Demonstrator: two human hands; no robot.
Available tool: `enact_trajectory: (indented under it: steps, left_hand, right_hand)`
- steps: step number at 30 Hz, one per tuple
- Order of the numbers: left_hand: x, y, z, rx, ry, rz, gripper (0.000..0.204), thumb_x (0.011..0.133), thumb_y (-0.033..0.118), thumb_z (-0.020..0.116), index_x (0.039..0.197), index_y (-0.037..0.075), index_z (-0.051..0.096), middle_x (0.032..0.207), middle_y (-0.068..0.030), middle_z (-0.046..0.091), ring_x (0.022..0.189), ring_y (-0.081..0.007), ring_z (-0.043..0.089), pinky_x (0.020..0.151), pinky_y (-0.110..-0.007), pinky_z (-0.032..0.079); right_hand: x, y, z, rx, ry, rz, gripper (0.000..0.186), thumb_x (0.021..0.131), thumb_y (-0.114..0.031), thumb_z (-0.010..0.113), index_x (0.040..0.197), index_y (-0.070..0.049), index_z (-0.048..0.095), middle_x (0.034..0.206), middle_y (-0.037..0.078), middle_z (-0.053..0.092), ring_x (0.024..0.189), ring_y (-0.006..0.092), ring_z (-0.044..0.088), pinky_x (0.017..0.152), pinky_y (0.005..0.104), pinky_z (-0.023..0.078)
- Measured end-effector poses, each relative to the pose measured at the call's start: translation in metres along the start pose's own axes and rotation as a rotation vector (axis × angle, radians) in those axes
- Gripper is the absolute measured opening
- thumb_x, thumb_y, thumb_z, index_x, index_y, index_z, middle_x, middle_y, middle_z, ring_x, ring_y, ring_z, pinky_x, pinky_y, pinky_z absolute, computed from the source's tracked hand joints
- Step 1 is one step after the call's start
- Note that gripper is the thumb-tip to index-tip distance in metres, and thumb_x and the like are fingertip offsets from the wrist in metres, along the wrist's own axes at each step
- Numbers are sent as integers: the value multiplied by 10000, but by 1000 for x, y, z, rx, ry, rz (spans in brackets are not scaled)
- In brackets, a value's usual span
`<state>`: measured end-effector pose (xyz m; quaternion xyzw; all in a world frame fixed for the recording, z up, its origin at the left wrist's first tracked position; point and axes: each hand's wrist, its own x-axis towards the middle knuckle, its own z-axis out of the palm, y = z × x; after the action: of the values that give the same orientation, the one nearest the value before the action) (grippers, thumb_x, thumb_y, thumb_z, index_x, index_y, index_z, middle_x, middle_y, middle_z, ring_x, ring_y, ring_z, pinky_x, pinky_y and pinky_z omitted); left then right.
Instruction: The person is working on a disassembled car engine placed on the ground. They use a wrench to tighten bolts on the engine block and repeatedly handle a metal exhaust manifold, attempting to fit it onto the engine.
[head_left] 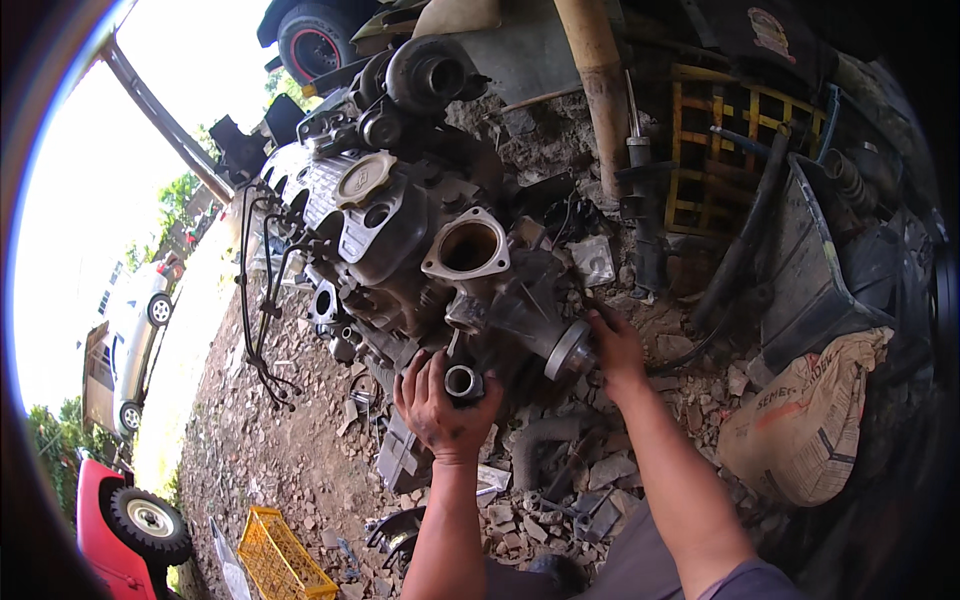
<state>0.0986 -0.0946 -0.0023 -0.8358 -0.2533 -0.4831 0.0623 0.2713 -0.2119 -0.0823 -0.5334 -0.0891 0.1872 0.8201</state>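
A large, greasy engine (395,245) stands in front of me. My left hand (440,415) is closed around a short metal pipe stub (462,381) low on its near side, thumb on the right and fingers on the left. On the engine's right end, my right hand (617,352) grips the edge of a silver round pulley (569,352); some of its fingertips are hidden behind it. Between and above the hands opens a three-cornered flange (467,245) with a wide rusty bore. An oil filler cap (366,180) sits on the cover, with a turbocharger (428,75) at the far end.
Black cables (262,330) dangle off the engine's left side. Stones and rubble cover the ground, with a curved black hose (545,450) near my arms. A yellow crate (285,555) lies lower left, a brown paper sack (805,425) right, and a black bin (815,265) behind it.
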Motion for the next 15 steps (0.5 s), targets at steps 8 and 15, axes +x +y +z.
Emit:
enact_trajectory:
  steps: [8,15]
  left_hand:
    - [-3,-3,2,33,-10,41,586,599,229,744,1107,-34,616,1086,-175,646,1069,-338,589,958,-459,436]
    - [-3,-1,4,28,-14,42,591,594,214,746,1112,-37,613,1078,-174,646,1059,-340,590,958,-460,438]
  right_hand:
    - [1,14,34,531,-8,307,442,910,-231,645,1290,-25,553,1096,108,639,934,203,644,763,317,519]
    - [5,44,42,495,-102,138,444,938,-263,624,1310,-37,534,1063,98,649,898,181,648,733,308,527]
